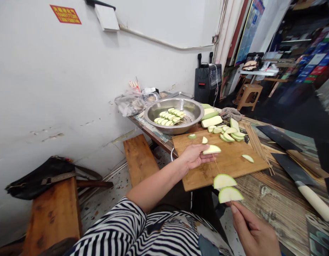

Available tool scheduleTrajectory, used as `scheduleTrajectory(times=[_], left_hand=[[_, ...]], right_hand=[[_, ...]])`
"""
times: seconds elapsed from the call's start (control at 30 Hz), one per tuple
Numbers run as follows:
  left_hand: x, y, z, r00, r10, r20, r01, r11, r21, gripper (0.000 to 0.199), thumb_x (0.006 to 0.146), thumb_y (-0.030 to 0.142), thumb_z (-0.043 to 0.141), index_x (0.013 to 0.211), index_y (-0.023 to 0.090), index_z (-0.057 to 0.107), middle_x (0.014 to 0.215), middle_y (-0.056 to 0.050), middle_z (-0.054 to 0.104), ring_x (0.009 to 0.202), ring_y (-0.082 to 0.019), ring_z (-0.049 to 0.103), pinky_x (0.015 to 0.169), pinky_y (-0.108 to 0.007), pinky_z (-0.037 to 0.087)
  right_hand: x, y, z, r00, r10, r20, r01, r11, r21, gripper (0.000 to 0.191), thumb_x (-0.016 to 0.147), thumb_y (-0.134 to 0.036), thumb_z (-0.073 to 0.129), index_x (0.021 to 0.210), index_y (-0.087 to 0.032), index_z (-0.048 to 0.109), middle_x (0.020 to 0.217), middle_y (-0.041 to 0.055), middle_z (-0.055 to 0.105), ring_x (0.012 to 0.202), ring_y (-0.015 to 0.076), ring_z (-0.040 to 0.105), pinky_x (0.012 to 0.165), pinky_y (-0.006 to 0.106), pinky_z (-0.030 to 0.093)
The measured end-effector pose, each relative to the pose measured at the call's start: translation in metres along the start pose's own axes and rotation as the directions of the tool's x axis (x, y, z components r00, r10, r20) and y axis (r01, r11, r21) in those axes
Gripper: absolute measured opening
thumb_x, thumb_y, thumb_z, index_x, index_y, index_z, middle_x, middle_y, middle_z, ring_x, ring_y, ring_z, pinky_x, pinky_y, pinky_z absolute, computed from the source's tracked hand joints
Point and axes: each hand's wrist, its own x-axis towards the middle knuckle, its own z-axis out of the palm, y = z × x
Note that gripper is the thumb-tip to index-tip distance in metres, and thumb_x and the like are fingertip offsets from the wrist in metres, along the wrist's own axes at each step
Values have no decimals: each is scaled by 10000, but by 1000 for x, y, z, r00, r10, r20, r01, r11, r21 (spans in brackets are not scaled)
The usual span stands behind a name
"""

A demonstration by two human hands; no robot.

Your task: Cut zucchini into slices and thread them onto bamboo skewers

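Note:
Between the thumb and fingers of my left hand (195, 156) is a half-round zucchini slice (212, 149), held over the wooden cutting board (199, 176). My right hand (254, 227) pinches the lower end of a thin wooden skewer (216, 163). Two zucchini slices (224, 181) are threaded on it, close to my right fingers. The skewer's far end meets the slice in my left hand; whether it has pierced it I cannot tell. Loose zucchini slices (228, 137) lie at the board's far right, with a few single pieces elsewhere on it.
Behind the board, a steel basin (175, 131) holds skewered slices. Peeled zucchini (212, 121) lie beside it. Bare skewers (256, 147) and two cleavers, one with a pale handle (315, 201), rest at the right. A black speaker (208, 84) stands behind; wooden benches (140, 158) are at the left.

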Motion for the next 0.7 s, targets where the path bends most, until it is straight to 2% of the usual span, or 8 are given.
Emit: scheduleTrajectory(times=[0.3, 0.4, 0.57, 0.7], left_hand=[[-4, 3, 4, 1000, 16, -9, -16, 1000, 4, 144, 857, 85, 500, 839, 40, 636, 830, -167, 709, 728, -205, 696, 707, -333, 564], [-5, 2, 5, 999, 27, -19, -26, 999, 23, 140, 852, 75, 501, 842, 42, 636, 816, -157, 708, 711, -201, 696, 669, -318, 567], [-4, -1, 6, 1000, 22, -18, -21, 998, 58, 121, 836, 79, 527, 856, 46, 641, 835, -164, 706, 701, -199, 694, 645, -312, 569], [-3, -5, 8, 999, 26, -29, -23, 997, 80, 123, 838, 86, 520, 847, 63, 641, 795, -134, 706, 691, -194, 692, 648, -311, 574]], right_hand=[[0, 0, 0, 999, 36, 9, -36, 999, 15, 377, 842, -388, 545, 896, -85, 764, 792, 87, 760, 612, 170, 712, 653, 154, 541], [1, -1, 0, 997, 70, 15, -70, 997, 29, 396, 835, -404, 543, 891, -81, 765, 758, 90, 756, 549, 163, 691, 626, 163, 544], [5, -4, 1, 992, 122, 32, -124, 990, 69, 404, 818, -414, 547, 868, -74, 761, 645, 84, 725, 490, 159, 651, 546, 170, 532], [8, -6, 3, 987, 143, 71, -151, 981, 118, 400, 815, -413, 541, 865, -73, 746, 527, 47, 647, 407, 141, 563, 407, 181, 462]])
